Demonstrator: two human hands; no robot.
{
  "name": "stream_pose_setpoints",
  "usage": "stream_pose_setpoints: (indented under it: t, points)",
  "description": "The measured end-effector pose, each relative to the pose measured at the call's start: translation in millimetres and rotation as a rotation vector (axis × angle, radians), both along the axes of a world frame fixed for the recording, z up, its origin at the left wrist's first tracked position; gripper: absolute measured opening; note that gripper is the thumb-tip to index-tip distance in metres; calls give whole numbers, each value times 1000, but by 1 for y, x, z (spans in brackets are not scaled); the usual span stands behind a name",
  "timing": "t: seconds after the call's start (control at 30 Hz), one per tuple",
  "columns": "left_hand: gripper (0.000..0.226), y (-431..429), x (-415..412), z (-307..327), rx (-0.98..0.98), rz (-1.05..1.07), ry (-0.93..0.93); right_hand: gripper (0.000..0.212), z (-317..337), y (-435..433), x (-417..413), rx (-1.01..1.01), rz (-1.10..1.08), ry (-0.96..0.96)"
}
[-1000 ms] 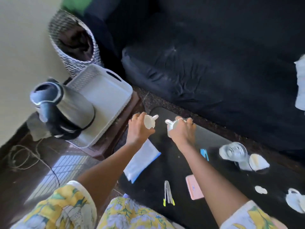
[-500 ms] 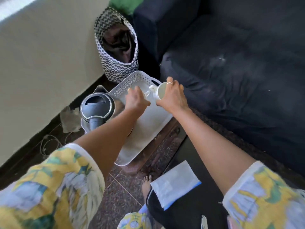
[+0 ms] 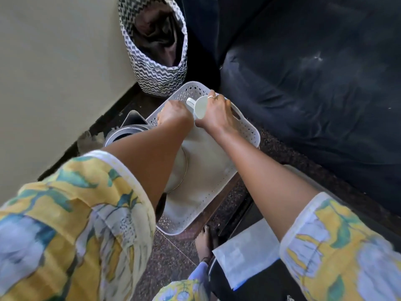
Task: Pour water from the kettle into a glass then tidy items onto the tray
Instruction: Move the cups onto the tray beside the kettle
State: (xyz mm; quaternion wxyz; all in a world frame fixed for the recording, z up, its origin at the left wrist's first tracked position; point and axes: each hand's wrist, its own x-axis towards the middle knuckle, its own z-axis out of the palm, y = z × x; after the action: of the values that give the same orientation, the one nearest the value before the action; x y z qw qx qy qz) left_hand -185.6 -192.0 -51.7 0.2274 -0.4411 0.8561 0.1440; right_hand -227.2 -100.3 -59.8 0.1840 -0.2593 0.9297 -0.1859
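Observation:
The white perforated tray (image 3: pixel 246 132) sits on a low wooden stand beside the sofa. Both my hands are over its far end. My right hand (image 3: pixel 219 115) grips a white cup (image 3: pixel 200 108), tilted on its side with its handle toward my left hand. My left hand (image 3: pixel 173 114) is curled knuckles-up just left of it, low over the tray's far corner; the small white cup it carried is hidden under the fingers. The steel kettle (image 3: pixel 128 133) stands at the tray's left edge, mostly hidden behind my left forearm.
A zigzag-patterned fabric basket (image 3: pixel 152 70) stands against the wall behind the tray. A dark sofa (image 3: pixel 314 83) fills the right side. A white cloth with a blue edge (image 3: pixel 245 253) lies on the black table at bottom right. My bare foot (image 3: pixel 204 240) rests on the speckled floor.
Both hands lifted a white cup each from the black table, swung left, and now reach down over the tray's far end. My view turned left with them.

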Motion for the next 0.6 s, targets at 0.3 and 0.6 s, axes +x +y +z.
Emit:
stream_pose_setpoints:
  t: [0.3,0.6]
  points:
    - [51,-7,-16,-28,-12,162,-107,62,-16,-20,-2,-6,42,15]
    - [50,6,-15,-26,-32,295,2,63,-23,-11,2,-47,25,22]
